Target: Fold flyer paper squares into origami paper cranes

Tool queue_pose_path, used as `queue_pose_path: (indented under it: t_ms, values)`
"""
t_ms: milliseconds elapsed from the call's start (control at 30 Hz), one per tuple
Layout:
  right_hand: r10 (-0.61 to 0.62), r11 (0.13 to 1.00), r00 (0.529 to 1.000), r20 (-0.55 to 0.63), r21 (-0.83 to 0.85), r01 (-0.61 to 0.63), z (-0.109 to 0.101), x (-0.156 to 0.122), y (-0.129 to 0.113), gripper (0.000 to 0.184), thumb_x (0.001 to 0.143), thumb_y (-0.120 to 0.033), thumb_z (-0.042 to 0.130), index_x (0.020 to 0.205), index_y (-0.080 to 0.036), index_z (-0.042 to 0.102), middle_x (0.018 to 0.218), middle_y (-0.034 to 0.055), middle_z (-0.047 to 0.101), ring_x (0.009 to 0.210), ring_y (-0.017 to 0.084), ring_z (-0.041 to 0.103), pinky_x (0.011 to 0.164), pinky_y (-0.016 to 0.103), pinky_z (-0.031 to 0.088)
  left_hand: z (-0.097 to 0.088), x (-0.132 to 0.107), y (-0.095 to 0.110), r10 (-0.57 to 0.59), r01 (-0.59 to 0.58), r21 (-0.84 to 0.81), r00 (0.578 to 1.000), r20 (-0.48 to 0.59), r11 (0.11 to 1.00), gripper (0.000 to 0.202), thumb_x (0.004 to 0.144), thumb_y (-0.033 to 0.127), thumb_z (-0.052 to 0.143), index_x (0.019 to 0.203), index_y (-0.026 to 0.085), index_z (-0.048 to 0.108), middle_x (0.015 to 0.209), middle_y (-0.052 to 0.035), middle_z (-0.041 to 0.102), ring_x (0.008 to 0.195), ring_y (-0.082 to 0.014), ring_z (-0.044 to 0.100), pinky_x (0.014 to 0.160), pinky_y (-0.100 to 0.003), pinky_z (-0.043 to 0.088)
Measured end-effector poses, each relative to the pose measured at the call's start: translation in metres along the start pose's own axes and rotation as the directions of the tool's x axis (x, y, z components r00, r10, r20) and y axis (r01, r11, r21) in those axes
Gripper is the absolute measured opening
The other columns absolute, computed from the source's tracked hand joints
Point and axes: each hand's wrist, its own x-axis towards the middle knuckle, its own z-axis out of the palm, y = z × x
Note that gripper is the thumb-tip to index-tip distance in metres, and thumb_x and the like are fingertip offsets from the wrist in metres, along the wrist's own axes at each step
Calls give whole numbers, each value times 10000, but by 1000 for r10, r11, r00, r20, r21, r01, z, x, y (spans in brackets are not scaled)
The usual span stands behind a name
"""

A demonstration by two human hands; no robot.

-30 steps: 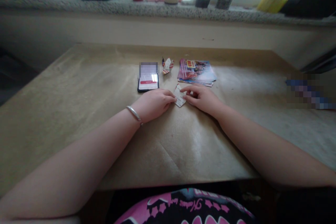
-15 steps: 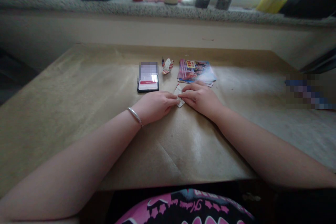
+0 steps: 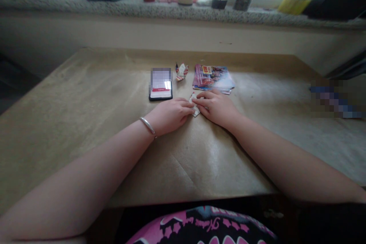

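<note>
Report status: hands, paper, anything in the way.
Left hand and right hand: fingertips on folded paper. Paper on table, partly covered by fingers. Phone and leaflet stack close beyond hands, neither on paper.

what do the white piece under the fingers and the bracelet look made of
White piece: probably paper, fairly matte, going by its thin, straight edges. Bracelet: likely polished, silver-coloured metal, judging by its bright highlights, though coated plastic can't be ruled out.

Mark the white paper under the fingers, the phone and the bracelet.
White paper [image 3: 196, 113]: head view, its exposed near end.
Phone [image 3: 160, 84]: head view, middle of its screen.
Bracelet [image 3: 147, 124]: head view, middle of its silver band.
</note>
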Motion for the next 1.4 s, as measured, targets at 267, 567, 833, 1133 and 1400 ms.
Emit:
queue_pose_path:
  t_ms: [267, 567, 833, 1133, 1400]
  values:
    - [-3, 998, 1000, 24, -59, 4, 1, 2, 1, 420, 975, -301, 358, 1291, -220, 623, 1279, 96, 621, 1077, 265, 532, 890, 389, 406, -3, 1, 0, -41, 43, -40, 998, 48, 998, 299, 874, 120, 495, 1084, 158, 704, 1175, -83, 695, 1053, -201, 660, 960, -335, 525]
    - [41, 993, 998, 51, -111, -35, 0, 5, -1, 442, 964, -314, 360, 1334, -214, 580, 1273, 119, 610, 1074, 295, 518, 865, 411, 400, -2, 2, 1, -49, 50, -29, 998, 43, 998, 300, 879, 135, 493, 1095, 160, 700, 1158, -78, 703, 1039, -194, 666, 947, -320, 525]
    - [46, 991, 996, 70, -132, -36, -3, 7, -5, 435, 949, -291, 374, 1315, -192, 588, 1272, 133, 600, 1080, 303, 514, 863, 410, 395, -2, 2, 0, -42, 43, -38, 999, 32, 998, 298, 878, 135, 497, 1079, 177, 713, 1173, -68, 698, 1043, -193, 662, 950, -320, 523]
    - [74, 986, 996, 50, -155, -66, 5, 9, 1, 465, 948, -303, 368, 1363, -184, 540, 1290, 151, 576, 1095, 319, 486, 901, 428, 382, 0, 1, -1, -47, 48, -51, 999, 28, 998, 315, 876, 122, 491, 1085, 195, 717, 1177, -70, 695, 1051, -183, 657, 953, -323, 525]
    - [121, 987, 992, -20, -103, -122, 5, 6, -1, 441, 926, -299, 457, 1343, -183, 540, 1266, 143, 584, 1081, 310, 506, 886, 410, 413, 2, 0, -4, -69, 70, -62, 997, 23, 996, 312, 881, 140, 492, 1082, 202, 724, 1168, -68, 696, 1024, -200, 654, 945, -349, 519]
